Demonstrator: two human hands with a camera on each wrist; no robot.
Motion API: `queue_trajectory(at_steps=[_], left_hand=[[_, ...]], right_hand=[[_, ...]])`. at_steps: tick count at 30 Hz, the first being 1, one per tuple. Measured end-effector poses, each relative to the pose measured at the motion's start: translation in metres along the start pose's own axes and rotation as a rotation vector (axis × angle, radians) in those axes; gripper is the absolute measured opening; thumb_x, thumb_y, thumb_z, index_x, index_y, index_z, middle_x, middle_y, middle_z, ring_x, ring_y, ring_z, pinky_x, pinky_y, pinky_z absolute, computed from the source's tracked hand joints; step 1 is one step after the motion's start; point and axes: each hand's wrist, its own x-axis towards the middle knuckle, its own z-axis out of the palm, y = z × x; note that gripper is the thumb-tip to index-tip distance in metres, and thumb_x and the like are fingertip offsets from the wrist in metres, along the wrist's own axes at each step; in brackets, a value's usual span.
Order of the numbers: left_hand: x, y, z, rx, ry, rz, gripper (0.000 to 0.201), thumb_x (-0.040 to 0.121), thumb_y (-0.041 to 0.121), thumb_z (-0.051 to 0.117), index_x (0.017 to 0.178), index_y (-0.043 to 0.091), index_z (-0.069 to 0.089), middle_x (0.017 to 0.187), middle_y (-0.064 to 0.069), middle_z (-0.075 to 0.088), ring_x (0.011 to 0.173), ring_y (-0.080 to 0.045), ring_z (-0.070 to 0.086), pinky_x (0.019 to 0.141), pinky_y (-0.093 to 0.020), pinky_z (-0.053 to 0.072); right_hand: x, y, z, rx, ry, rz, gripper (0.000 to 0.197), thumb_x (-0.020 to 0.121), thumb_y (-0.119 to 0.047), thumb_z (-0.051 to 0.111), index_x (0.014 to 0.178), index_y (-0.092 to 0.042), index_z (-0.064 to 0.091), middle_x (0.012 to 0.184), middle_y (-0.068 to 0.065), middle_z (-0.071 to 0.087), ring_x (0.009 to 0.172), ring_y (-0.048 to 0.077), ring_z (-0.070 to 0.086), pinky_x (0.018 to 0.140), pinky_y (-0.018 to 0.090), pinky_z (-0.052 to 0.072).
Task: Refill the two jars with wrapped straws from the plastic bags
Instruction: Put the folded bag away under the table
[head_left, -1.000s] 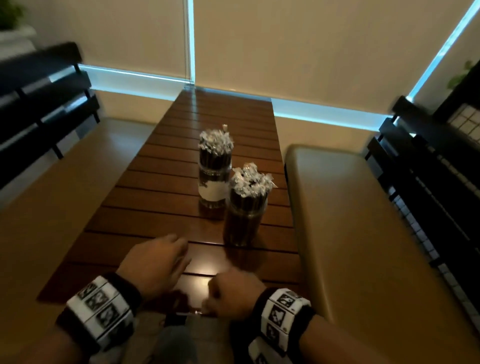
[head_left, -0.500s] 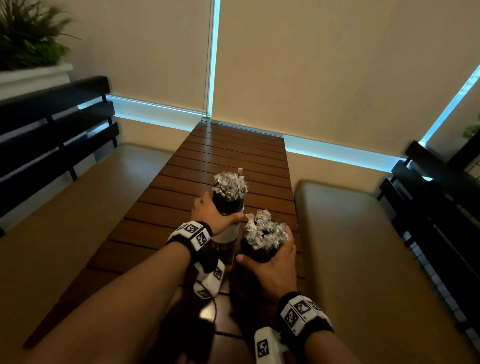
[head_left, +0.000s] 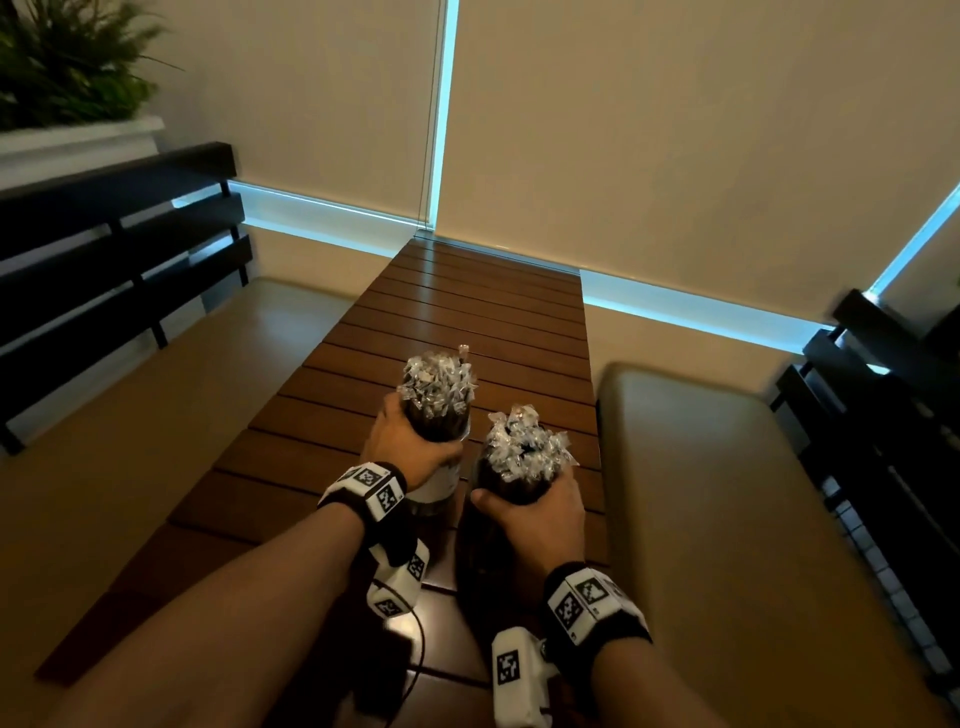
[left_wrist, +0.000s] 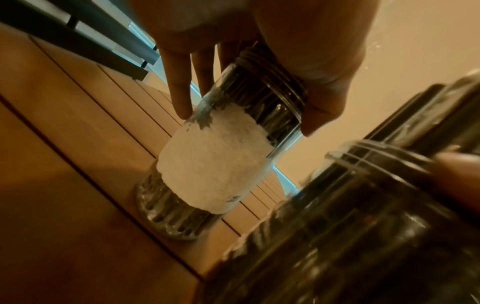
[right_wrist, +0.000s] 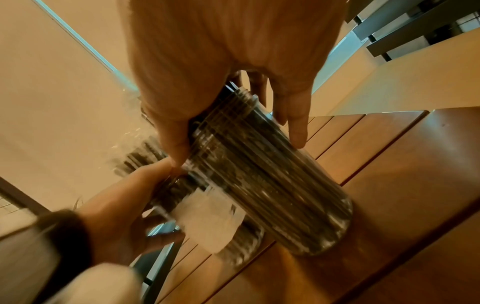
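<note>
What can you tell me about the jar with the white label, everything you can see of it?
The labelled jar is a clear, round, glass-looking container with a screw-threaded neck and no lid. A rough white label wraps its middle, torn at the edges. It is packed with dark wrapped straws whose crinkly clear wrapper ends bunch above the rim. It stands on the slatted wooden table, beside and slightly beyond the other jar. The left hand grips it near the top, fingers on one side, thumb on the other.

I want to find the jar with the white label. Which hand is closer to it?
Left. The left hand grips the white-label jar near its top. The right hand is beside it, gripping the other jar.
</note>
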Motion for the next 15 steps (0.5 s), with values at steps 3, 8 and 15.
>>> queue_trajectory(at_steps=[3, 8, 15], left_hand=[[0.002, -0.008, -0.017, 0.037, -0.025, -0.021, 0.100, 0.048, 0.048, 0.087, 0.129, 0.023, 0.036, 0.127, -0.003, 0.056, 0.115, -0.030, 0.056, 0.096, -0.041, 0.050], [0.049, 0.000, -0.028, 0.093, -0.047, -0.026, 0.104, 0.046, 0.047, 0.089, 0.134, 0.020, 0.041, 0.130, -0.005, 0.056, 0.118, -0.029, 0.055, 0.100, -0.041, 0.048], [0.124, 0.011, -0.008, 0.056, -0.055, -0.011, 0.098, 0.049, 0.044, 0.089, 0.133, 0.020, 0.045, 0.128, -0.005, 0.057, 0.118, -0.028, 0.056, 0.100, -0.041, 0.048]], right_hand=[[0.020, -0.013, 0.004, -0.004, -0.016, 0.012, 0.114, 0.050, -0.048, 0.091, 0.143, -0.018, 0.034, 0.137, 0.005, 0.048, 0.129, 0.027, 0.047, 0.107, 0.041, 0.042], [0.070, -0.034, 0.025, 0.000, -0.027, 0.041, 0.109, 0.059, -0.040, 0.091, 0.146, -0.014, 0.030, 0.143, 0.011, 0.042, 0.134, 0.031, 0.041, 0.108, 0.040, 0.038], [0.147, -0.049, 0.058, 0.015, -0.008, 0.038, 0.108, 0.060, -0.040, 0.091, 0.146, -0.013, 0.031, 0.143, 0.010, 0.044, 0.133, 0.031, 0.043, 0.108, 0.043, 0.041]])
